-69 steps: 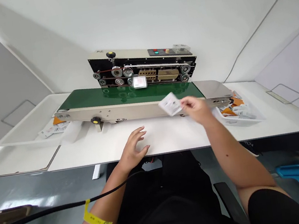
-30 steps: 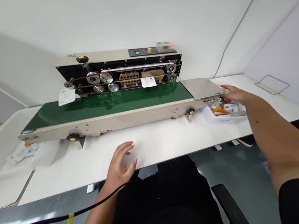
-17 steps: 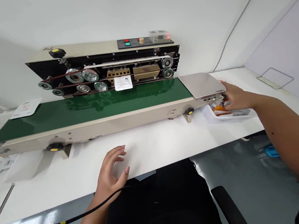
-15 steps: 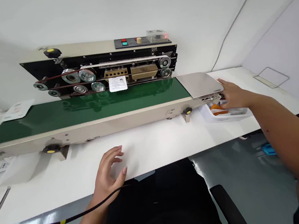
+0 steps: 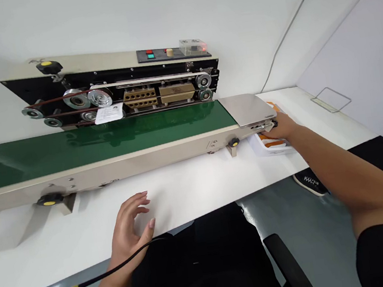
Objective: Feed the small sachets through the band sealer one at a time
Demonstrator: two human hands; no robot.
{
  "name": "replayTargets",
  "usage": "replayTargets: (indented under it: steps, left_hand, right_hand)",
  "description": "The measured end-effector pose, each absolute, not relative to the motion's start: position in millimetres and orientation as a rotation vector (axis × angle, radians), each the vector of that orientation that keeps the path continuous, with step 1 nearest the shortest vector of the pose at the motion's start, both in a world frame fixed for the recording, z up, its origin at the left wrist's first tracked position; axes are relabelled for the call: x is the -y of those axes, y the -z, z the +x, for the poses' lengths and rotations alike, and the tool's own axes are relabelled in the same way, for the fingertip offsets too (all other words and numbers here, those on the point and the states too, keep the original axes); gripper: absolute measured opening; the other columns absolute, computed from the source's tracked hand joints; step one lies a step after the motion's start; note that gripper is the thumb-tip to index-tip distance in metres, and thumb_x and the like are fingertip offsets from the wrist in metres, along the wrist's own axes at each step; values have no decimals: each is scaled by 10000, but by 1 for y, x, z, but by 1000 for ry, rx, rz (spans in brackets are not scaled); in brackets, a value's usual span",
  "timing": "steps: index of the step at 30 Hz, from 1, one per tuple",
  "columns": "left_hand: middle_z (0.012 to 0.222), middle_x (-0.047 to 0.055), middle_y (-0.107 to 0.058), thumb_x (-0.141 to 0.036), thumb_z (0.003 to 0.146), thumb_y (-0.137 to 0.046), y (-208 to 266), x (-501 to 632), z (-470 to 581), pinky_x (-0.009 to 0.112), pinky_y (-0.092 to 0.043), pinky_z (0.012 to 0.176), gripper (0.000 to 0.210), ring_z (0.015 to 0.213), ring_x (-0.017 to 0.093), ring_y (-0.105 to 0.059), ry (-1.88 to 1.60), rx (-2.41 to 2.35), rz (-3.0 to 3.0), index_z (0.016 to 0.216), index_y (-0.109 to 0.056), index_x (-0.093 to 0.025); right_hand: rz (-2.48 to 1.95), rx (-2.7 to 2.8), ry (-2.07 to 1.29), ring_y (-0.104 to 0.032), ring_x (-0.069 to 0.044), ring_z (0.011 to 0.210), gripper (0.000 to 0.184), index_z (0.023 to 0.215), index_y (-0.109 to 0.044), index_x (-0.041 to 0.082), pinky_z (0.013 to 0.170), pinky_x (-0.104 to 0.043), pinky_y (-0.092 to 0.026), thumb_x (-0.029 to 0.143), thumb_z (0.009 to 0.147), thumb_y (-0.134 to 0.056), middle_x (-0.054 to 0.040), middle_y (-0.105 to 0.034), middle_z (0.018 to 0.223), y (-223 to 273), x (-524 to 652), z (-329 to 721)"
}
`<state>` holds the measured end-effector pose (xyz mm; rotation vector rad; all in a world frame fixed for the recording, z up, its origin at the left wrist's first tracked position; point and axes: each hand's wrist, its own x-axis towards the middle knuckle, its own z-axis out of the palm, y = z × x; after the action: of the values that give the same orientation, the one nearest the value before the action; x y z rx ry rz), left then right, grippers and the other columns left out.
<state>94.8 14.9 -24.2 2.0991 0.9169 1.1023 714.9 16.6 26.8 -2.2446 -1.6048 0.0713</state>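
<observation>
My left hand (image 5: 129, 232) rests at the table's front edge, fingers spread and slightly curled, holding nothing. My right hand (image 5: 284, 125) reaches into a white plastic bin (image 5: 266, 150) at the right end of the band sealing machine. Its fingers are hidden behind the machine's metal end plate (image 5: 247, 108) and the things in the bin. Orange-and-white packets (image 5: 273, 142) lie around that hand. A small white sachet (image 5: 110, 113) hangs between the sealer's rollers, just above the green conveyor belt (image 5: 98, 145).
A translucent bin (image 5: 10, 228) with printed packets stands under the conveyor's left end. Black knobs (image 5: 50, 199) stick out along the front. A black cable (image 5: 103, 274) with a yellow tag crosses my left wrist. At the right, a shoe (image 5: 310, 183) shows on the floor.
The white sachet has travelled left along the sealer. My right hand has gone deeper into the bin, and its fingers are now hidden. My left hand keeps its pose; the view has shifted slightly.
</observation>
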Motion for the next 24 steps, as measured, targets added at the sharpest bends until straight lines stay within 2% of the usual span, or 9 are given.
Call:
replayTargets:
  steps: [3, 10, 15, 19, 24]
  left_hand:
    - [1445, 126, -570, -250, 1021, -640, 23, -15, 95, 421, -630, 887, 372, 1227, 279, -615, -1102, -914, 2109, 1387, -589, -288]
    - [1430, 119, -591, -253, 1014, -645, 23, -15, 95, 407, -637, 870, 356, 1316, 310, -582, -1113, -925, 2150, 1366, -607, -288]
    - [1436, 116, -591, -243, 1014, -646, 23, -14, 93, 402, -636, 862, 323, 1231, 283, -618, -1110, -931, 2207, 1335, -631, -280]
    - [1427, 102, -595, -230, 1022, -638, 18, -13, 96, 396, -632, 865, 266, 1124, 244, -657, -1094, -939, 2247, 1282, -654, -281]
    - [1410, 94, -605, -236, 1026, -634, 14, -12, 99, 374, -638, 869, 219, 1166, 248, -658, -1082, -932, 2264, 1239, -668, -277]
  right_hand:
    - [-2356, 1548, -39, -662, -318, 1026, 328, 1047, -740, 197, 918, -429, -537, 269, 741, -834, -102, -742, 1049, -23, -18, 712]
    - [-2431, 1608, 8, -697, -313, 969, 320, 1066, -743, 181, 799, -371, -550, 205, 747, -760, -104, -748, 1026, -32, -17, 715]
    - [-2416, 1763, 111, -723, -317, 933, 349, 1045, -761, 181, 739, -346, -557, 197, 696, -751, -99, -757, 994, -42, -12, 721]
    - [-2329, 1960, 261, -734, -300, 955, 392, 1120, -759, 205, 731, -323, -550, 172, 735, -694, -78, -773, 1062, -47, -6, 725]
    - [-2230, 2070, 355, -731, -282, 953, 378, 1081, -768, 212, 724, -305, -542, 118, 741, -631, -73, -775, 1062, -46, -5, 735]
